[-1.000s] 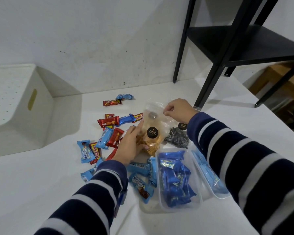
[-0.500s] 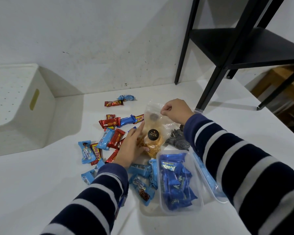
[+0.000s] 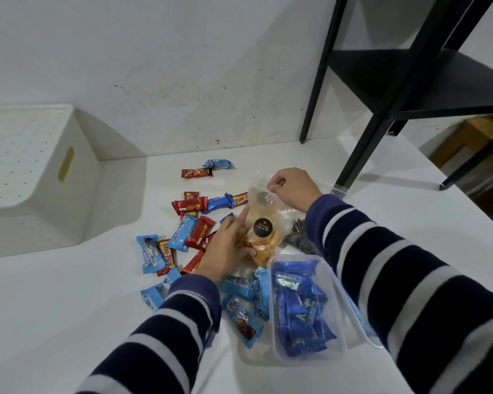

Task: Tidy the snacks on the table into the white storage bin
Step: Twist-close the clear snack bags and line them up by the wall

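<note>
Head view: a person in navy-and-grey striped sleeves works at a white desk [image 3: 69, 322] strewn with snacks. The left hand [image 3: 225, 251] cups the lower side of a clear bag of chips [image 3: 264, 231] bearing a round black label, fingers lying against its flank and thumb curled under the bottom. The right hand [image 3: 289, 189] pinches the bag's top edge between curled fingers and thumb. The bag stands near the middle of the desk, its base touching the surface.

To the bag's left, toward the desk's centre, lie scattered red and blue candy bars [image 3: 191, 231]; two more, a red bar [image 3: 196, 173] and a blue one [image 3: 217, 164], sit apart nearer the back edge. Just in front of the bag, a clear plastic tub [image 3: 276, 348] holds dark-blue wrapped packets, with light-blue wafer packs [image 3: 241, 288] beside it on the left. A black-and-white patterned item [image 3: 299, 240] shows partly under the right sleeve.

The white storage bin [image 3: 34, 177] lies at the desk's back-left corner against the wall, well apart from the snacks, its perforated base and handle slot facing the camera. A black metal shelf [image 3: 353, 155] stands at the back-right.
</note>
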Action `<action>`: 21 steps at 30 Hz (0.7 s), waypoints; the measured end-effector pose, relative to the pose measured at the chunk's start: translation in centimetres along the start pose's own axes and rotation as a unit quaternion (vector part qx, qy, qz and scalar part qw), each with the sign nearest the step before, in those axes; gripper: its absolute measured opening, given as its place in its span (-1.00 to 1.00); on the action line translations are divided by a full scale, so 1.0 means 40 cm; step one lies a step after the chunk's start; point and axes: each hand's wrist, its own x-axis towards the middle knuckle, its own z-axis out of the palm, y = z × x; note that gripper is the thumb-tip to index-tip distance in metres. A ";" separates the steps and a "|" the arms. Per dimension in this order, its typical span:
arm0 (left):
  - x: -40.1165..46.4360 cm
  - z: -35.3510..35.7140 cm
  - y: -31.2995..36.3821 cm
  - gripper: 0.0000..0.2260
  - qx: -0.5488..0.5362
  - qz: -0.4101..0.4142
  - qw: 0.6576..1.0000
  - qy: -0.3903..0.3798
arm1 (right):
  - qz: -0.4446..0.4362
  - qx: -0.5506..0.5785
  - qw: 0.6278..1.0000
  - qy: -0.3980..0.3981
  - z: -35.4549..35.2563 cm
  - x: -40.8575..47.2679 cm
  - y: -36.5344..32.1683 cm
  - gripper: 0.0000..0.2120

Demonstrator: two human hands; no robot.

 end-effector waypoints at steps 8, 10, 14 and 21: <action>-0.001 -0.003 0.006 -0.13 -0.016 -0.013 1.000 -0.009 | 0.003 -0.002 1.000 0.010 0.011 0.002 -0.033 -0.77; -0.005 -0.004 0.006 -0.14 -0.018 -0.017 1.000 -0.009 | 0.002 0.006 1.000 0.006 0.009 0.006 -0.035 -0.85; -0.011 -0.003 0.003 -0.15 -0.020 -0.009 1.000 -0.007 | -0.020 0.006 0.999 -0.031 0.010 0.006 -0.053 -0.81; -0.015 -0.004 0.007 -0.17 -0.020 -0.013 1.000 -0.015 | -0.018 -0.004 1.000 -0.010 0.025 0.011 -0.071 -0.85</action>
